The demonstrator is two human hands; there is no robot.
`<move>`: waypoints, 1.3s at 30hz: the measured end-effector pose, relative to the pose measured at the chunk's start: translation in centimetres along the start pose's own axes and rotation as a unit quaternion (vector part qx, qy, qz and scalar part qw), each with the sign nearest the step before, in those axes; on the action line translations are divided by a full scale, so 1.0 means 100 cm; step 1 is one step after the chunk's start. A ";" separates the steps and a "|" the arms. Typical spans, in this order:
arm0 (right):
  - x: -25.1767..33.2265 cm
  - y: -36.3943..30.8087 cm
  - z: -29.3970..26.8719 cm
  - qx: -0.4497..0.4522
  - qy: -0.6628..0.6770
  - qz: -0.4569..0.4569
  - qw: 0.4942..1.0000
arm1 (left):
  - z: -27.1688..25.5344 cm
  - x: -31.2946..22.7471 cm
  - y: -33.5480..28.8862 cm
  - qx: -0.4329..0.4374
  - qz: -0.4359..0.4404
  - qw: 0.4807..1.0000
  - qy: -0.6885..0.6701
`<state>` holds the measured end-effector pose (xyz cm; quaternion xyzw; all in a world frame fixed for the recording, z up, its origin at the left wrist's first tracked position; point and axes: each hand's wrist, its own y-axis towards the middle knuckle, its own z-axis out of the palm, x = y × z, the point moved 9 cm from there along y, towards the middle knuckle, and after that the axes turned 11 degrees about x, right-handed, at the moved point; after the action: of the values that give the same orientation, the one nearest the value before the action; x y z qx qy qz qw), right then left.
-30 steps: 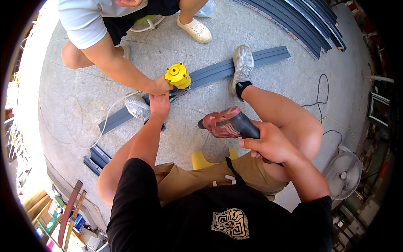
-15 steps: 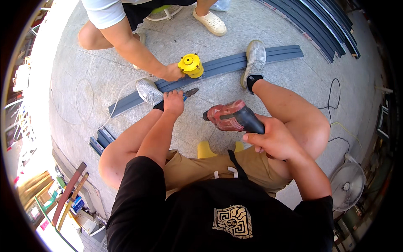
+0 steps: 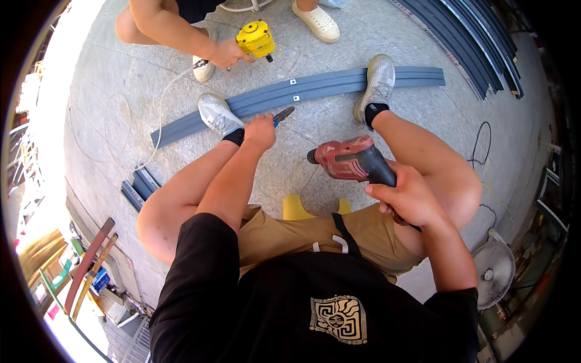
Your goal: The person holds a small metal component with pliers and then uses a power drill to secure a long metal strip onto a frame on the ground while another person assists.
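Grey flooring (image 3: 272, 175) is supporting grooved grey profile stock (image 3: 330, 85), lying beneath both pale shoes (image 3: 380, 81). Nearby, the left hand (image 3: 260, 132) is gripping blue-handled pliers (image 3: 284, 114), while the right hand (image 3: 408, 196) is clasping a red-and-black power drill (image 3: 348, 160).

Workshop — hard grey floor (image 3: 287, 175), long dark profiles (image 3: 466, 48) stacked upper right, a red-black power drill (image 3: 351, 160) just right of centre, a yellow power tool (image 3: 256, 39) upper centre. A round fan (image 3: 488, 275) stood lower right; a dark red board (image 3: 89, 265) showed lower left — strong daylight that side.
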<state>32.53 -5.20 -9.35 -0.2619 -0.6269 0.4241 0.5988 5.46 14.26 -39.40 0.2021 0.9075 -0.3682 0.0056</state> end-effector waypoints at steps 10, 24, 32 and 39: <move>0.003 0.011 0.001 0.014 -0.024 -0.005 1.000 | 0.020 0.015 0.038 0.062 0.054 0.995 -0.063; -0.003 0.015 -0.004 0.007 -0.045 0.006 0.999 | 0.041 0.026 0.052 0.267 0.021 0.921 -0.284; -0.004 0.015 -0.006 0.001 -0.042 0.005 0.999 | 0.033 0.019 0.048 0.291 -0.010 0.899 -0.327; -0.004 0.016 -0.007 0.004 -0.046 0.012 0.999 | 0.045 0.026 0.051 0.310 -0.023 0.868 -0.387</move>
<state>32.96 -4.56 -11.00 -0.2474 -0.6493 0.4452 0.5647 4.32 15.43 -46.48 0.0140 0.6759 -0.6796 0.2847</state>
